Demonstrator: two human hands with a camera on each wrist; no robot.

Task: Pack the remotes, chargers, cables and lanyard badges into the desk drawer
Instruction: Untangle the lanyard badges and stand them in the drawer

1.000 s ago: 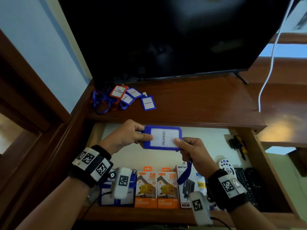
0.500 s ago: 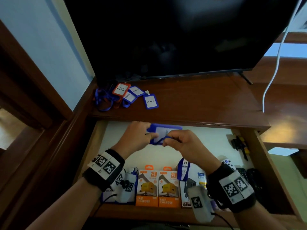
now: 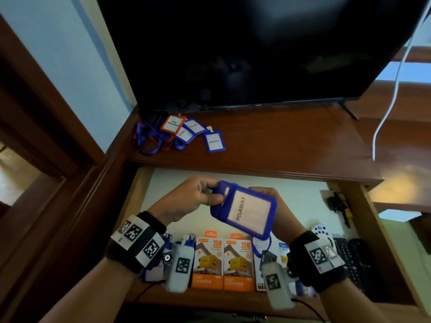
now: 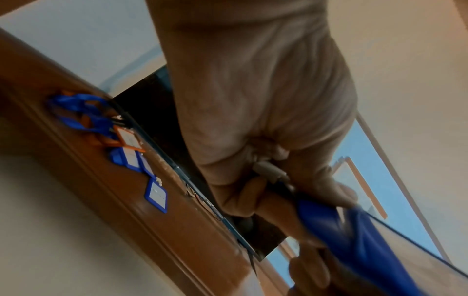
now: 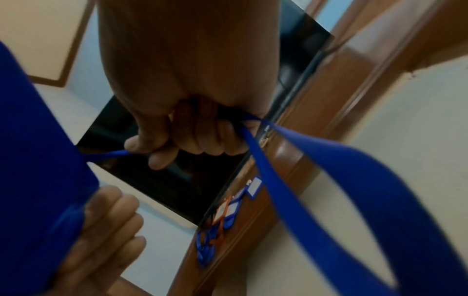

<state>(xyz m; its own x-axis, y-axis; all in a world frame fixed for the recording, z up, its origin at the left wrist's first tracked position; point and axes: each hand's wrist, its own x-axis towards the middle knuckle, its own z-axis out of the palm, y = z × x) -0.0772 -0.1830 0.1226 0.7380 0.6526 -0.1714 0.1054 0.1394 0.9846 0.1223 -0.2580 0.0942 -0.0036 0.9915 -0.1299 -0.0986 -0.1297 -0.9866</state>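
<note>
The blue-framed badge point(image 3: 248, 209) reads "PELAWAT" on a white card; the left hand point(image 3: 189, 199) pinches its top, the right hand point(image 3: 283, 215) grips its blue lanyard point(image 5: 316, 200).

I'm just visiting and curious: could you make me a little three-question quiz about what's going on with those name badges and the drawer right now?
1. True or false: the blue badge held over the open drawer is gripped by both the left hand and the right hand.
2. How many orange charger boxes stand side by side in the drawer? A one, B two, C four.
3. Fill in: the badge pile waiting on the desk top holds one badge with a frame that is not blue but ____.

Key: 1 true; 2 B; 3 orange.
</note>
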